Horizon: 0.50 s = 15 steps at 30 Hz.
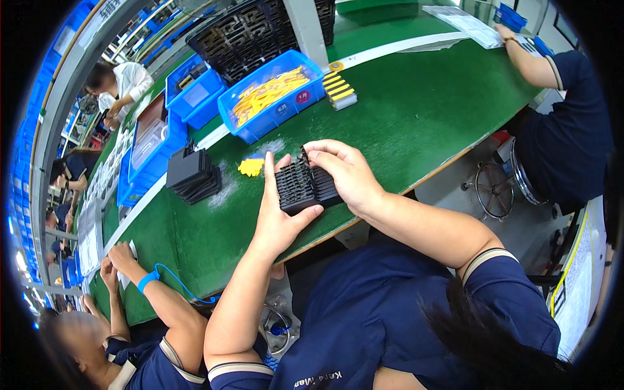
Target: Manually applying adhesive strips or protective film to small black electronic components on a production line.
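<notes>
Above the near edge of the green table, my left hand [268, 221] is closed round a black ribbed block [296, 188], its thumb along the near side. The left part of the block shows rows of small toothed pieces, while the right part has plain parallel ribs. My right hand [351, 175] curls over the far right side of the block. Its thumb and fingers pinch at a small dark piece [304, 154] on the top edge, partly hidden by the fingers. A small pile of yellow pieces [251, 167] lies just beyond my left hand.
A stack of black trays [192, 174] stands left on the green table [416, 104]. Behind are a blue bin [276, 120] of yellow parts, another blue bin [201, 97] and a yellow-and-black striped stack [340, 91]. Co-workers sit at left [172, 305] and right [559, 130].
</notes>
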Each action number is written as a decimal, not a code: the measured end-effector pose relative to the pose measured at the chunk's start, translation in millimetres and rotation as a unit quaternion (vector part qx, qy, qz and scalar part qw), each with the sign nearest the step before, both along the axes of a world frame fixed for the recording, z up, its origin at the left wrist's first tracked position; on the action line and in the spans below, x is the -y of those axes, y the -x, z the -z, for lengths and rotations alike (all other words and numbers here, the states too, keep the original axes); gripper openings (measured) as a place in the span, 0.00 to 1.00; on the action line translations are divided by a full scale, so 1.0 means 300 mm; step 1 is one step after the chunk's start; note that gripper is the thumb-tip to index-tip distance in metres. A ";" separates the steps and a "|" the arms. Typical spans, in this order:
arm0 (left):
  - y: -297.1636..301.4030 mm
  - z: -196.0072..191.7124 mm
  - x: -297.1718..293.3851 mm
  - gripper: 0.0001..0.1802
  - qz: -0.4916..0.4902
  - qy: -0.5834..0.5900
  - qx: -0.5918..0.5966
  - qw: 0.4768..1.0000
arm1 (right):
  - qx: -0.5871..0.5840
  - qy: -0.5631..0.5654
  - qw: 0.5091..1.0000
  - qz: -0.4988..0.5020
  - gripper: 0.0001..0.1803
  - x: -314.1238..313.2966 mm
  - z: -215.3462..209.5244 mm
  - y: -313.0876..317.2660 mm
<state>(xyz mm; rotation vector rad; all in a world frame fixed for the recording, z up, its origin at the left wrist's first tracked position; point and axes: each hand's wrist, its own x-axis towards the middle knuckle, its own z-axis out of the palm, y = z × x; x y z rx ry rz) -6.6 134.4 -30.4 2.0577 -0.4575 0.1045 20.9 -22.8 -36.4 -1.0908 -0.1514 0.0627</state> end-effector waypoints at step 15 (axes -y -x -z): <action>-0.058 -0.084 -0.121 0.29 0.035 0.244 -0.292 0.924 | -0.129 -0.052 0.988 -0.067 0.17 0.083 -0.039 0.013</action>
